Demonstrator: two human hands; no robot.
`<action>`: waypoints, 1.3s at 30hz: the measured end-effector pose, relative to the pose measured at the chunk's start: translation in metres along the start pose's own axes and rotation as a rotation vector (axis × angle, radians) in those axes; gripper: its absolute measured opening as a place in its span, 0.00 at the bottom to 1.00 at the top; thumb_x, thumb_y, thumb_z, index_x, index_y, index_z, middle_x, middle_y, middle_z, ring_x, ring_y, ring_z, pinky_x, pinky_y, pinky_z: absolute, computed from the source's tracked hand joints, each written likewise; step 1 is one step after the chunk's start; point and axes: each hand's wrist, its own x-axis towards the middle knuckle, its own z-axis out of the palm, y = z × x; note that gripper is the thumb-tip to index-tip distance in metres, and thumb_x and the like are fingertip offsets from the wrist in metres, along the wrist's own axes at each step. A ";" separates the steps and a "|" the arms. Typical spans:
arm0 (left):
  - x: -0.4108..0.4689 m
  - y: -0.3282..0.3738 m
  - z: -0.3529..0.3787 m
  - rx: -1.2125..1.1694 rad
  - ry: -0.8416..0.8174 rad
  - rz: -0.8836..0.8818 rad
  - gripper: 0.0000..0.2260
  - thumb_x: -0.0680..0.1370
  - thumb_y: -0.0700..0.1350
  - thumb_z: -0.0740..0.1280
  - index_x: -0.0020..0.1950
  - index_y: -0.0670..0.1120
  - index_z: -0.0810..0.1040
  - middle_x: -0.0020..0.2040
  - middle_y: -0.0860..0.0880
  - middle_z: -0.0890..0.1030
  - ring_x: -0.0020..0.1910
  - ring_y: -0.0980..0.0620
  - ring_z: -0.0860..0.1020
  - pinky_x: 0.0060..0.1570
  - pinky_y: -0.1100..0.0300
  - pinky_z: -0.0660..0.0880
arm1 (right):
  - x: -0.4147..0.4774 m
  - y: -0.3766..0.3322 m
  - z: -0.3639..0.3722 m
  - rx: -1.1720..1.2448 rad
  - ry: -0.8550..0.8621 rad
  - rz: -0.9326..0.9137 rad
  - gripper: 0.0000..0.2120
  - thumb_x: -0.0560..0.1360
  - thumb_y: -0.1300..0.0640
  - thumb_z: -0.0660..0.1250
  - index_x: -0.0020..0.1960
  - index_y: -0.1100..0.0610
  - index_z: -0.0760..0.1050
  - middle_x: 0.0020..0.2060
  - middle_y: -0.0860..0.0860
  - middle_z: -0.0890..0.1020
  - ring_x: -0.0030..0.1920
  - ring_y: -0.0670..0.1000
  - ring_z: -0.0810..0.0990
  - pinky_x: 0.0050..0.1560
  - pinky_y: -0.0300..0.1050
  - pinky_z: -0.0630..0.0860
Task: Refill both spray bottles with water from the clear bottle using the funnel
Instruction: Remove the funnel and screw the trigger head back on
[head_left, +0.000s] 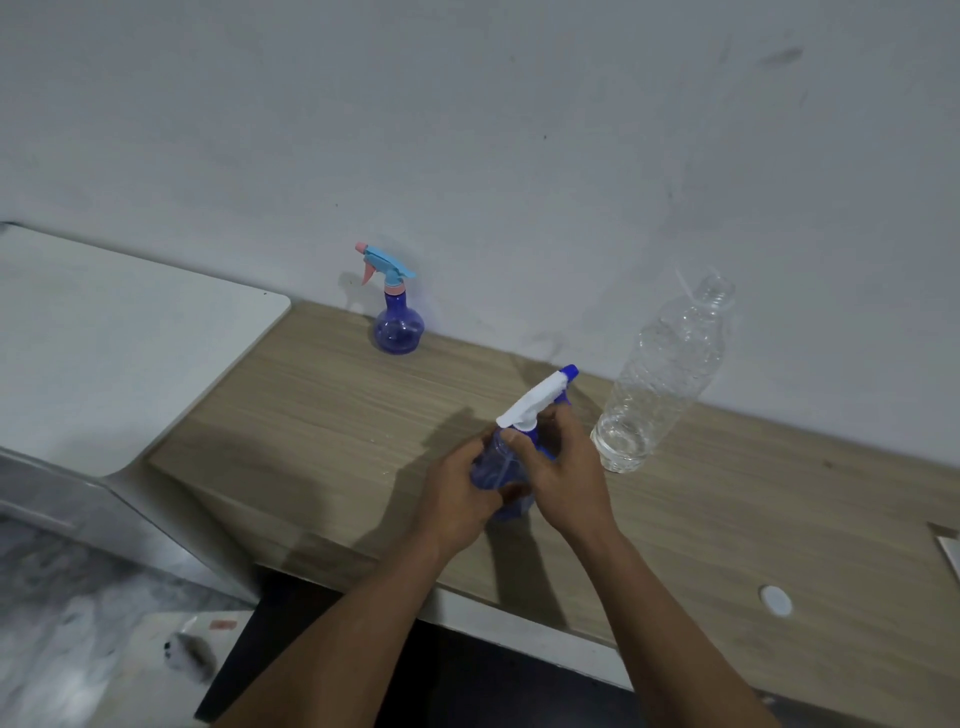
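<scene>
Fingers of both hands wrap a blue spray bottle on the tabletop, beside the uncapped clear bottle.

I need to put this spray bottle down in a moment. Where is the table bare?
Bare wood lies left of the hands, between the far spray bottle and the near table edge. Right, between clear bottle and white cap, is free too. The clear bottle's base is crowded.

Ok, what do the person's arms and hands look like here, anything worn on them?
Both forearms are bare up to the picture's edge, with no sleeves in view. The left hand and right hand wear no gloves, and no watch, ring or bracelet shows.
</scene>
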 end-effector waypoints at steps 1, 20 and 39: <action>-0.001 0.001 0.000 -0.013 0.006 -0.003 0.23 0.67 0.43 0.81 0.56 0.61 0.80 0.50 0.55 0.86 0.50 0.53 0.85 0.50 0.54 0.82 | 0.000 0.000 0.002 0.003 0.026 0.023 0.09 0.75 0.57 0.75 0.50 0.51 0.76 0.44 0.46 0.84 0.47 0.44 0.83 0.47 0.37 0.77; -0.003 -0.001 0.005 -0.042 0.024 -0.013 0.27 0.70 0.32 0.76 0.64 0.55 0.79 0.52 0.56 0.86 0.52 0.54 0.84 0.44 0.61 0.81 | -0.004 0.007 0.011 0.004 0.077 0.015 0.07 0.77 0.57 0.71 0.53 0.48 0.77 0.47 0.44 0.84 0.49 0.44 0.83 0.50 0.43 0.78; -0.012 -0.006 0.017 0.271 0.216 0.149 0.10 0.82 0.45 0.65 0.61 0.51 0.82 0.52 0.49 0.86 0.53 0.53 0.84 0.49 0.61 0.79 | -0.008 0.010 0.027 -0.100 0.182 -0.020 0.05 0.80 0.56 0.68 0.56 0.50 0.77 0.44 0.45 0.83 0.45 0.38 0.81 0.42 0.28 0.71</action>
